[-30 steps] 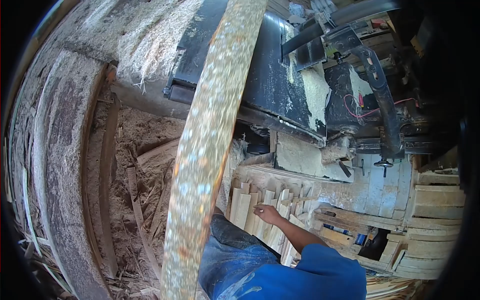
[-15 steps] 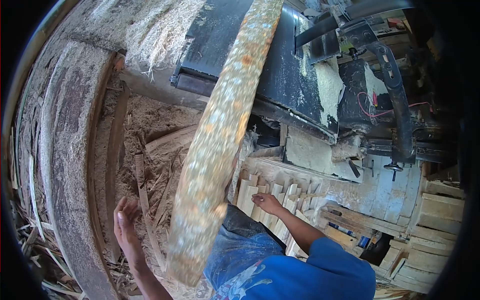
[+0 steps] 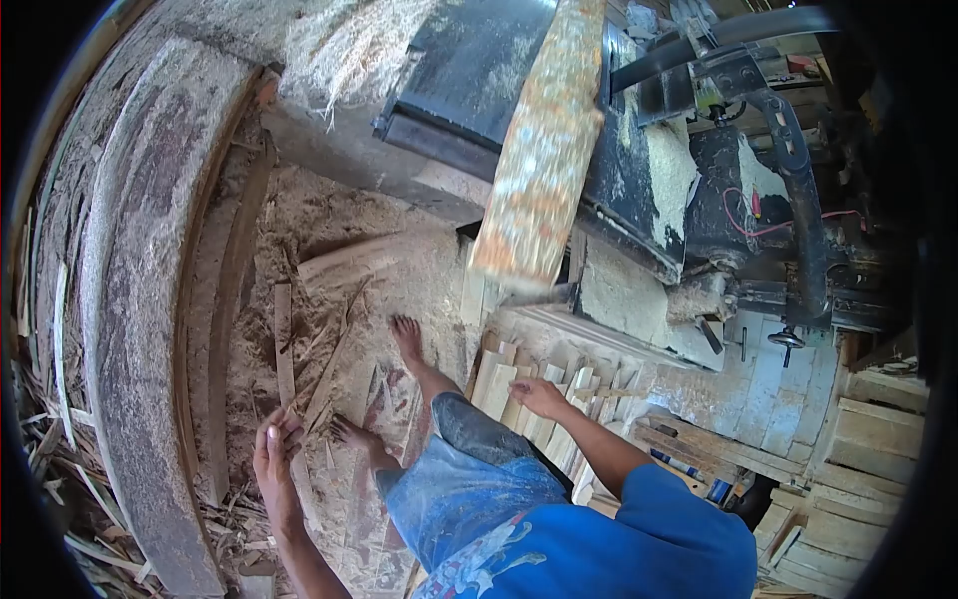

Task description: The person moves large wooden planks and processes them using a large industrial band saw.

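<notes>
A thick, rough-faced wooden slab [image 3: 544, 175], smeared by motion, lies along the dark metal machine table [image 3: 469, 70], its near end jutting past the table's front edge. Neither of my hands touches it. My left hand [image 3: 277, 454] is raised over the littered floor at the lower left, holding nothing, with fingers loosely bent and apart. Nearer the machine, my right hand [image 3: 539, 396] hangs above several pale wood strips [image 3: 496, 384], fingers slightly bent, with nothing visible in it.
A long sawdust-covered timber [image 3: 140, 290] runs down the left side. Offcuts and sawdust cover the floor [image 3: 339, 260] around my bare feet. At the right stand the machine's arm [image 3: 788, 150] and a handwheel [image 3: 785, 339]. Stacked boards [image 3: 868, 449] lie at the lower right.
The slab has moved away from me, farther up onto the machine table, uncovering my feet and the floor. My left hand appears slightly lower and farther right in view.
</notes>
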